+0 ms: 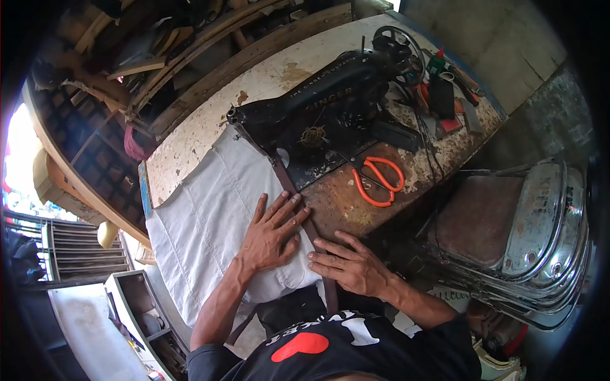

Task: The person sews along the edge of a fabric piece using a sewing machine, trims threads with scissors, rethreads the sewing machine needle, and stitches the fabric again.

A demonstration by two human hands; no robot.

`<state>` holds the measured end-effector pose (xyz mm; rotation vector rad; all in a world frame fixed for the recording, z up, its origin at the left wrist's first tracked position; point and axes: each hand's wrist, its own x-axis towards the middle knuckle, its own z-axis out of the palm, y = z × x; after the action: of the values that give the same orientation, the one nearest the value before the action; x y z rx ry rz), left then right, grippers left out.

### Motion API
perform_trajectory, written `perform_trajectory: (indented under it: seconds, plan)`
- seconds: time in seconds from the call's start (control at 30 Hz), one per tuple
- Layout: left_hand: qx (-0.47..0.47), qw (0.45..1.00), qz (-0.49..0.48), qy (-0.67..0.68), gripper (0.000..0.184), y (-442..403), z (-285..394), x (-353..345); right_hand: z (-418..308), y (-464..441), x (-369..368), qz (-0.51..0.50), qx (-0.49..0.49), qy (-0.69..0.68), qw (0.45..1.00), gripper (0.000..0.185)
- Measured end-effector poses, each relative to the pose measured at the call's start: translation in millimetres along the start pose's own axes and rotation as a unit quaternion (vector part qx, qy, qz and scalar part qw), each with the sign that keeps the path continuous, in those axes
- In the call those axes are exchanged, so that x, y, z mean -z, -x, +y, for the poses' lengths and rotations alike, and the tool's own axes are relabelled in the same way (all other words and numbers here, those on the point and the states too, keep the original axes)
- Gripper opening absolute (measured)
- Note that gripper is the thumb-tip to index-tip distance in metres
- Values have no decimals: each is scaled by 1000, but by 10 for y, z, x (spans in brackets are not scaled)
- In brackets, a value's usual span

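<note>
My left hand [272, 233] lies palm down on white cloth [206, 203], fingers spread, with its fingertips at a dark brown strip [284, 174]. The strip runs along the cloth's right edge, from the sewing machine's needle end toward my lap. Nearer my body, my right hand [352, 265] rests with fingers stretched over the strip; its thumb is hidden. The black Singer sewing machine [318, 92] stands ahead, the cloth's far corner close by its needle end. To the right of my hands lie orange-handled scissors [379, 182].
At the worn table's [343, 213] far right sit a green bottle with a red tip [436, 61] and several small tools. Stacked metal folding chairs [527, 222] stand right of the table. Wooden frames [184, 57] crowd the back left, and an open drawer unit [143, 311] is at lower left.
</note>
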<state>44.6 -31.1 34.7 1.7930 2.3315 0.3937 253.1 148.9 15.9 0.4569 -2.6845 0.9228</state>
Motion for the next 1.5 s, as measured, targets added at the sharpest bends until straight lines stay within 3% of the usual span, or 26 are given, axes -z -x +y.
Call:
perform_trajectory:
  seconds: [0.5,0.9,1.0,1.17,1.27,1.5]
  plan:
    - [29,998,-60,-21,74,84,72,7,-4,-39,102,-26,9,18,999,40]
    - [20,1000,-4,12,67,155,71,-48,17,-102,71,-42,76,24,996,40]
    - [9,999,12,28,72,177,45,-83,7,-96,37,-18,77,9,997,40]
    - [1,1000,18,19,66,176,42,-76,42,-97,-122,121,39,35,991,36]
    - [6,1000,10,5,65,178,61,-72,52,-69,-127,103,49,23,993,27]
    - [33,999,-1,15,70,142,194,-10,126,25,54,80,39,27,996,27]
